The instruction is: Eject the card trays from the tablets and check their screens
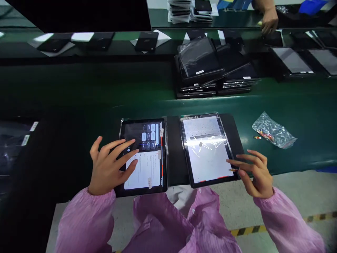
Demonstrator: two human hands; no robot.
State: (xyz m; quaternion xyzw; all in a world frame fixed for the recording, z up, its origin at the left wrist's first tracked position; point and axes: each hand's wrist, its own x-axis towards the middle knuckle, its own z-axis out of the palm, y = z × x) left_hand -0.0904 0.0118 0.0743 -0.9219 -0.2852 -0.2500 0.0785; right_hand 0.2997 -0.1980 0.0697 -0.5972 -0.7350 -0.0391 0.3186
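Observation:
My left hand [112, 163] is spread over a lit tablet [143, 179], its fingertips at the screen, which shows settings tiles and a white panel. Small pale labels lie along that tablet's right part. To its right lies a second tablet [207, 160] with a mostly white screen, a keyboard shown at the far end and white scribble-like glare marks. My right hand [255, 174] is at this tablet's right edge, with thumb and fingers pinched on a small white strip with red and yellow [233, 170]. The index fingertip reaches the tablet's edge.
Beyond the tablets are stacks of dark wrapped tablets [200, 59]. A clear plastic bag [275, 131] of small coloured pieces lies at right, one loose piece [257, 137] beside it. A dark monitor [84, 14] overhangs the back left. Another person's hand [270, 21] works at the far right.

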